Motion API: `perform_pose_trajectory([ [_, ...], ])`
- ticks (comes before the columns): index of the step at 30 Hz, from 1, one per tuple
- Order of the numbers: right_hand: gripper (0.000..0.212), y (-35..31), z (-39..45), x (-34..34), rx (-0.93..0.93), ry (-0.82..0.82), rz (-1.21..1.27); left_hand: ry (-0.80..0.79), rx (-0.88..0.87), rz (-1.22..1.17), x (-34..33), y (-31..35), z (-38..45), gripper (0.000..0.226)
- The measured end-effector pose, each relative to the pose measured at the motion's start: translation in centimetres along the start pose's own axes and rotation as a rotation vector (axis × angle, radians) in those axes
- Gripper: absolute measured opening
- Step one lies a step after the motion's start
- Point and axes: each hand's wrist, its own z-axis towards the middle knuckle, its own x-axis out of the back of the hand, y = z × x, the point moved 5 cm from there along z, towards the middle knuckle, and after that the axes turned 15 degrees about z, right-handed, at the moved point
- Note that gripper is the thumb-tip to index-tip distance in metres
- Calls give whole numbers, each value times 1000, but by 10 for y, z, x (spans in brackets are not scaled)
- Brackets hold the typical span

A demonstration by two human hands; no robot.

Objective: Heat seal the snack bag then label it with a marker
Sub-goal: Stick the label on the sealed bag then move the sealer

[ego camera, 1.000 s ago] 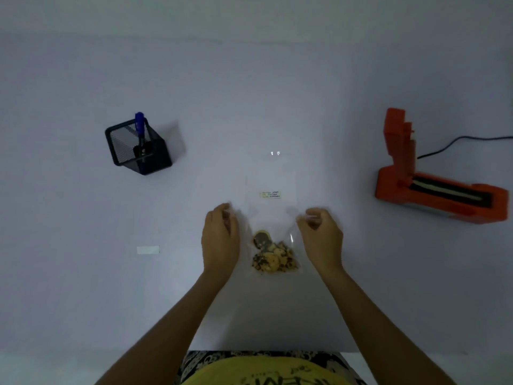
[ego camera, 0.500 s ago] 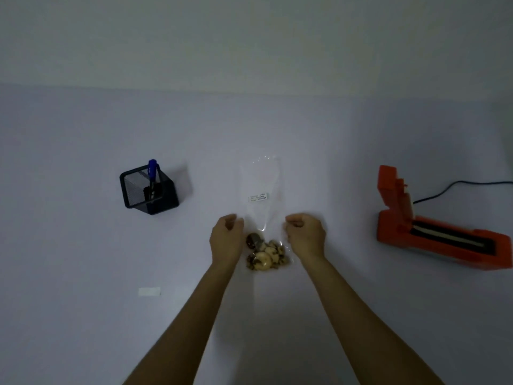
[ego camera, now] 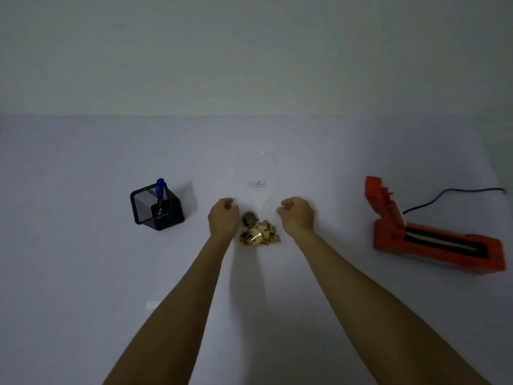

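Note:
A clear snack bag [ego camera: 256,184] with a small label stands upright in the middle of the table. Brown and yellow snacks [ego camera: 259,234] fill its bottom. My left hand [ego camera: 223,218] pinches the bag's left edge just above the snacks. On the opposite edge, my right hand [ego camera: 298,216] pinches it at the same height. An orange heat sealer [ego camera: 433,237] lies at the right with its lid raised. A blue marker [ego camera: 160,190] stands in a black mesh holder [ego camera: 156,208] at the left.
A black cord [ego camera: 455,195] runs from the sealer toward the right edge. A small white strip [ego camera: 153,304] lies on the white table near my left forearm. A plain wall rises behind the table.
The bag has gone from lying flat to being held upright between both hands. My head has tilted up and back, so more wall shows and everything sits lower in view.

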Motion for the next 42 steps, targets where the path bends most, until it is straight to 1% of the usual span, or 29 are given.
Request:
perform_pose_trajectory([
  [3, 28, -3, -21, 16, 31, -41, -6, -4, -40, 28, 8, 4, -13, 39],
  [7, 23, -8, -65, 55, 92, -80, -2, -35, -167, 70, 14, 20, -42, 38],
  [10, 16, -10, -100, 97, 147, -107, -19, -97, -277, 69, 7, 41, -70, 35],
  [13, 5, -10, -123, 147, 202, -91, 5, -151, -393, 114, -3, 67, -97, 35],
  [15, 10, -9, -139, 199, 217, 2, 46, -183, -478, 129, -14, 89, -125, 35],
  [16, 12, -10, -136, 212, 216, 30, 41, -189, -500, 139, -15, 95, -128, 36],
  [20, 9, -9, -133, 301, 231, 207, 76, -199, -606, 178, -39, 136, -164, 40],
  [23, 20, 3, -114, 356, 200, 339, 66, -193, -598, 176, -61, 158, -178, 40],
  [25, 35, 18, -98, 380, 141, 357, 20, -187, -554, 156, -79, 165, -181, 40],
  [27, 48, 35, -81, 394, 57, 310, -42, -174, -506, 118, -96, 167, -184, 42],
  [28, 49, 42, -75, 398, 14, 270, -72, -156, -482, 93, -103, 168, -185, 44],
  [29, 44, 49, -69, 400, -18, 220, -97, -130, -454, 68, -109, 168, -185, 44],
  [31, 23, 62, -59, 400, -28, 121, -122, -71, -436, 23, -118, 171, -191, 40],
  [32, 20, 67, -53, 401, -10, 94, -135, -47, -458, 18, -124, 175, -196, 36],
  [36, 21, 86, -32, 413, 42, 110, -103, 12, -595, 28, -148, 200, -228, 31],
  [39, 32, 97, -24, 418, 77, 93, -22, 3, -683, 36, -174, 207, -245, 36],
  [42, 41, 110, -15, 422, 112, 80, 53, 11, -791, 143, -198, 210, -255, 35],
])
